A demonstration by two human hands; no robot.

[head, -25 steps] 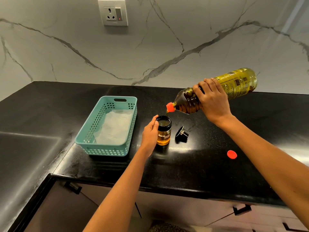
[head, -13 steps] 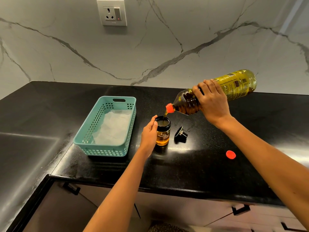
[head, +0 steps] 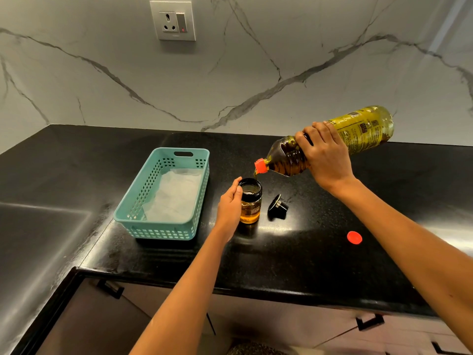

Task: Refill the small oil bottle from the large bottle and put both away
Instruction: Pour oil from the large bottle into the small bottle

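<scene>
The small oil bottle, a squat glass jar with a dark neck and amber oil in its lower half, stands uncapped on the black counter. My left hand grips its left side. My right hand holds the large oil bottle tilted down to the left, its red neck ring just above the jar's mouth. A thin stream of oil falls from it into the jar. The small bottle's black lid lies right of the jar. The large bottle's red cap lies further right.
A teal plastic basket lined with white paper sits left of the jar. The black counter ends at a front edge above cabinet doors with black handles. A marble wall with a socket stands behind.
The large bottle has tipped lower, bringing its mouth down over the jar, and oil now streams into it. My left hand has stayed on the jar.
</scene>
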